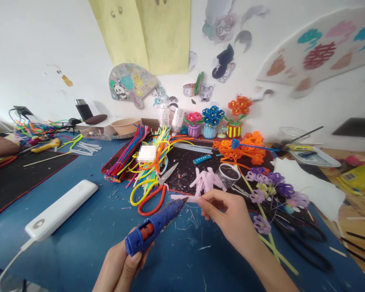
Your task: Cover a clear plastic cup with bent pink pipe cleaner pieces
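Observation:
My left hand (126, 263) is wrapped round a blue hot glue gun (158, 223), whose tip points up and to the right. In a pinch, my right hand (226, 213) holds one end of a pale pink pipe cleaner piece (182, 197). The glue gun's tip meets or overlaps this strip near my fingertips; I cannot tell whether they touch. Just beyond lies a pile of cut pale pink pieces (206, 180). Scissors (152, 194) with one yellow and one red handle rest to the left of the strip, blades open.
A white power bank (62, 209) with a cable lies at left. Behind are bundled pipe cleaners (127, 154), a blue battery-like tube (202, 159) and orange flowers (246, 150). Purple flowers (263, 194) and black-handled scissors (304, 239) lie right. Another person's arm (0, 150) shows far left.

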Demonstrator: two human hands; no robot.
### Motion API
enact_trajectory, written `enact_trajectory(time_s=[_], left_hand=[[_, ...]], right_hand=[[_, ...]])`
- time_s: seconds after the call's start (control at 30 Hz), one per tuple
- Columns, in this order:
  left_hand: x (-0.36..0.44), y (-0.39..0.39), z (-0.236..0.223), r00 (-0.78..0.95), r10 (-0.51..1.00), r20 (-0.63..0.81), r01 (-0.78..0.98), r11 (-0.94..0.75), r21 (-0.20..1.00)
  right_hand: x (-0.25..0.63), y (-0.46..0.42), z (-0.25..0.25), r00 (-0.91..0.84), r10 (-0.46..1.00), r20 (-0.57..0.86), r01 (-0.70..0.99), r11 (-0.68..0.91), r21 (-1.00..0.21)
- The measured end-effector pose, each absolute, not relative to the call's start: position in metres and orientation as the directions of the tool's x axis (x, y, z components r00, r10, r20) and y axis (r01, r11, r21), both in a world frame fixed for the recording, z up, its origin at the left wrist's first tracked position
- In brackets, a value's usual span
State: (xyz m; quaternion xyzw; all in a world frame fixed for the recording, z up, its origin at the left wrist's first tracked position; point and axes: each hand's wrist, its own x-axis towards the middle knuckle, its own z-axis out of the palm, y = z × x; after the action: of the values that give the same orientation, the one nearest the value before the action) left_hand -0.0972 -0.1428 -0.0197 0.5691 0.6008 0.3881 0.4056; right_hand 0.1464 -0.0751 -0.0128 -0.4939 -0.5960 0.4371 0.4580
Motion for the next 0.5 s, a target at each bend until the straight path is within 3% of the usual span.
enact_trajectory(time_s=[0.33, 0.5], left_hand=[[-0.0989, -0.1412, -0.0269, -0.009, 0.999, -0.037, 0.35, 0.038, 0.936], [-0.0983, -0.1406, -0.0222, -0.099, 0.995, -0.007, 0.377, 0.044, 0.925]], right_hand=[[0.1489, -0.0762, -0.0115, -0.06, 0.989, 0.134, 0.19, 0.144, -0.971], [0.1483, -0.0767, -0.0087, -0.069, 0.988, 0.141, 0.199, 0.152, -0.968]])
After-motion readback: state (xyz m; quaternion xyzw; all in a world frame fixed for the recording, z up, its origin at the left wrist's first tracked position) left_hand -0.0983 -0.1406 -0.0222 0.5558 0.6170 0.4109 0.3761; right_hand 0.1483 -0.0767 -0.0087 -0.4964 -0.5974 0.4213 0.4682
